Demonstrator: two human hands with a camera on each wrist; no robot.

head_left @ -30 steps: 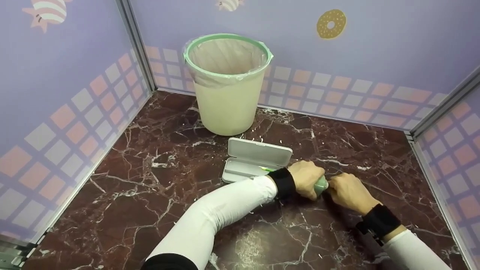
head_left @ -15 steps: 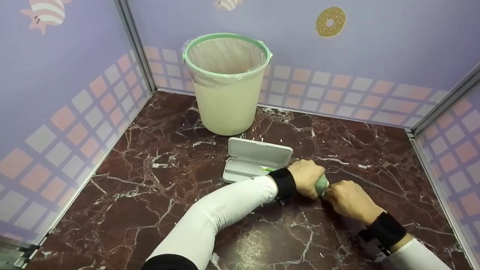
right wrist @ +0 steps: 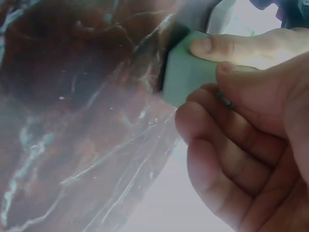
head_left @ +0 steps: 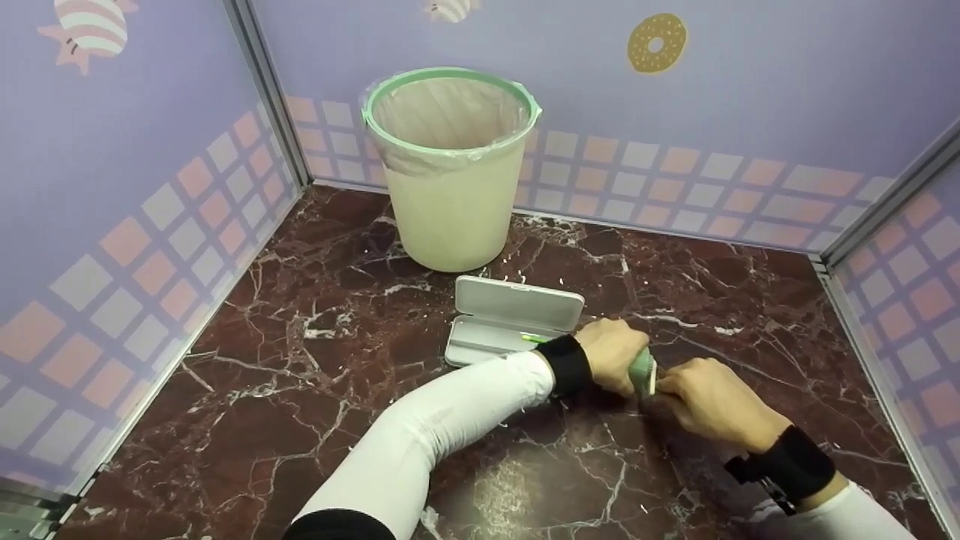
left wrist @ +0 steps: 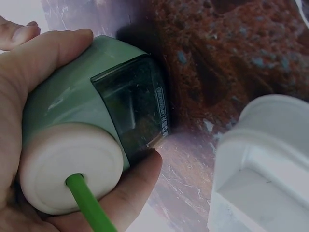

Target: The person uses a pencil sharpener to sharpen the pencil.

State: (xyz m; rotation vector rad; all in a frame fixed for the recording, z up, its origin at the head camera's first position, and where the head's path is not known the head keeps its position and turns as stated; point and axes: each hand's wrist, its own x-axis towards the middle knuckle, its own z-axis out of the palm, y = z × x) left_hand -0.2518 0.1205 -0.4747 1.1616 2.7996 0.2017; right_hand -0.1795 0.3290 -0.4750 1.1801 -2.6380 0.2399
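In the head view my left hand (head_left: 611, 356) grips a green pencil sharpener (head_left: 643, 369) on the tabletop, right of an opened pencil case (head_left: 519, 304). The left wrist view shows fingers wrapped around its body, the dark see-through shavings window and a green pencil (left wrist: 91, 203) stuck into the round cream front. That pencil's far end reaches over the case. At the sharpener's other end my right hand (head_left: 712, 401) pinches a small part, apparently the crank, between thumb and curled index finger; the fingers mostly hide it.
Behind the case stands a cream waste bin (head_left: 457, 217) with a green rim and plastic liner. White scraps lie scattered on the dark red marbled tabletop (head_left: 292, 405). Patterned panels (head_left: 750, 112) enclose the back and both sides.
My right hand has shifted a little toward me and to the right, turning at the sharpener's end. My left hand and the sharpener have stayed almost in place.
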